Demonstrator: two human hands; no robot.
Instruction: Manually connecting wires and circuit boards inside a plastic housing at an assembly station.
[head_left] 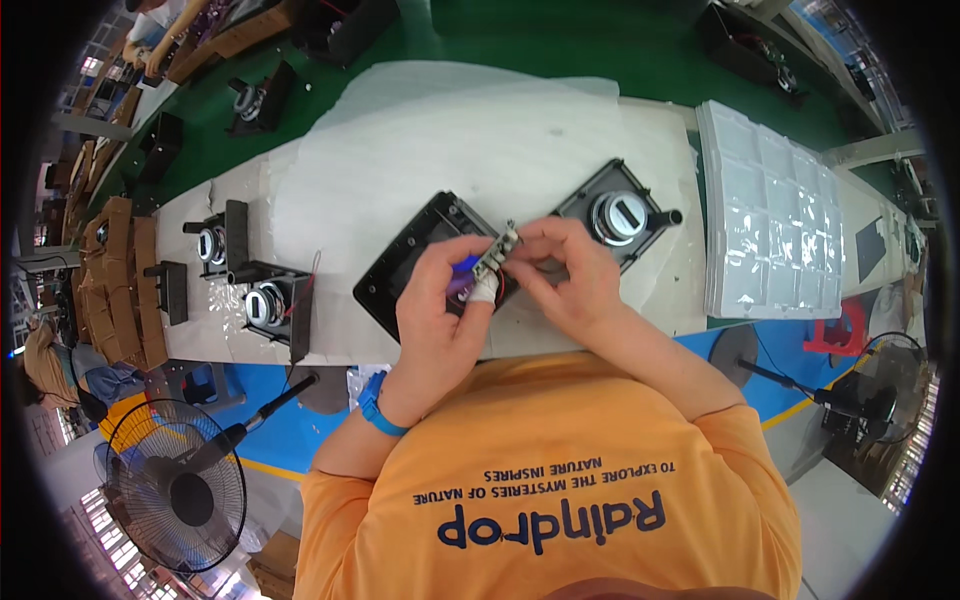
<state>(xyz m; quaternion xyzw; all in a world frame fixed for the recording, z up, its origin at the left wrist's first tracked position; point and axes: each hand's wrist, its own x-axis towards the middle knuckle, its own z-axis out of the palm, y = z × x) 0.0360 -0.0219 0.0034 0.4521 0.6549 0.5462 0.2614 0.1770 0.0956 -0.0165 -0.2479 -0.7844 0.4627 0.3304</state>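
Observation:
Between my two hands is a small circuit board [493,254], held tilted above an open black speaker housing [405,235]. My left hand [445,300] pinches the board's lower left side, and its thumb has a white covering at the tip. My right hand [570,270] has its fingertips closed at the board's upper right end, where small parts or a wire may be hidden. Something blue-purple [462,282] shows beside the left fingers, inside the housing. To the right of my right hand lies a black panel with a round silver speaker driver [619,217].
More speaker panels [268,305] stand at the left of the white-covered table [400,140]. Stacked clear plastic trays [770,215] sit at the right. Brown cardboard dividers [122,285] are at the far left. Fans [190,495] stand below. Another person's arm [175,40] shows far left.

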